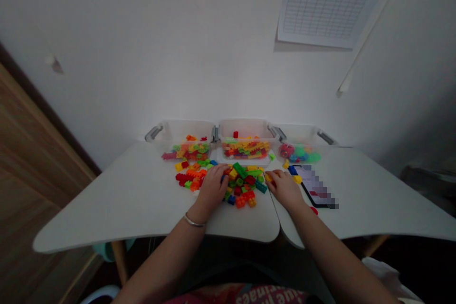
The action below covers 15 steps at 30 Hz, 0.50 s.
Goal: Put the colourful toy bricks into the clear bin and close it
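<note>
Building blocks [240,181] in red, orange, yellow, green and blue lie in a loose heap on a white table [124,194], between and to the left of a person's two bare hands. Beyond them, along the far wall, stand three clear boxes: a left box [187,128], a middle box [245,126] and a right box [298,132]. Sorting by eye what is done and what remains, I find each box holding pieces in its lower part, while a good many blocks are out on the table; the work looks unfinished.

The left hand [213,184] rests over the heap, fingers bent; from where I stand I cannot tell whether they grip anything. The right hand [286,187] is at the heap's right side, its fingers curled by a yellow piece [268,177], perhaps pinching it, though I cannot be sure.

Blocks beneath the left palm are hidden. The dim light blurs the boxes' contents. To the right, a phone [312,181] has its screen partly masked by squares. Print on the wall chart [324,7] is too small to read, and the shirt lettering [274,294] is cut off at the near edge.
</note>
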Available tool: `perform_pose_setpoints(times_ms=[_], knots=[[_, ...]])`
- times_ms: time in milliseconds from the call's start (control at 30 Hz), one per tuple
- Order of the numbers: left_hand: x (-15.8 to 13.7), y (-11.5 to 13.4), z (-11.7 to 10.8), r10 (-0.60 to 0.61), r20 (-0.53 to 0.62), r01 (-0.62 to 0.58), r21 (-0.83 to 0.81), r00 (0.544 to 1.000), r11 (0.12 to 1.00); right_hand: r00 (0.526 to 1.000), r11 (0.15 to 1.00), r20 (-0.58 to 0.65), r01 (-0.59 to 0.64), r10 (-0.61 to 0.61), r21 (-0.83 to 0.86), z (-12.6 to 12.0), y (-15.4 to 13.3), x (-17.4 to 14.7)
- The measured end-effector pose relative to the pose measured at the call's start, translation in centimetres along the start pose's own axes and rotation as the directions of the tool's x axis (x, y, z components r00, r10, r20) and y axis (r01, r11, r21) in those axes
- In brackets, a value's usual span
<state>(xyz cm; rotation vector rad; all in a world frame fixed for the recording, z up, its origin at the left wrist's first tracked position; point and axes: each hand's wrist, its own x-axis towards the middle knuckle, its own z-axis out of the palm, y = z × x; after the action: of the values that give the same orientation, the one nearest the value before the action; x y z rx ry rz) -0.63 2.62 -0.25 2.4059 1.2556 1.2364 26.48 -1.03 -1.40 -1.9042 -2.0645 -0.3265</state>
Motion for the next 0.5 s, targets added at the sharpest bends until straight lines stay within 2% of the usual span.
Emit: perform_pose_setpoints(times_ms=[167, 300, 400, 500], knots=[[0.0, 0.1, -0.1, 0.010, -0.003, -0.010, 0.004, 1.000, 1.000, 0.989, 0.976, -0.055, -0.123, 0.135, 0.181, 0.9, 0.7, 1.0], [0.1, 0.1, -0.1, 0.005, -0.015, -0.005, 0.001, 1.000, 1.000, 0.925, 0.864, -0.212, -0.186, 0.314, 0.469, 1.1, 0.1, 2.7], [0.0, -0.2, 0.1, -0.003, -0.025, 0.003, -0.012, 1.000, 1.000, 0.885, 0.778, -0.284, -0.127, 0.370, 0.616, 0.2, -2.2, 4.5], [-0.1, -0.7, 0.5, -0.045, -0.065, 0.041, -0.063, 0.997, 0.997, 0.894, 0.769, -0.363, 0.035, 0.261, 0.638, -1.1, -5.8, 5.9]])
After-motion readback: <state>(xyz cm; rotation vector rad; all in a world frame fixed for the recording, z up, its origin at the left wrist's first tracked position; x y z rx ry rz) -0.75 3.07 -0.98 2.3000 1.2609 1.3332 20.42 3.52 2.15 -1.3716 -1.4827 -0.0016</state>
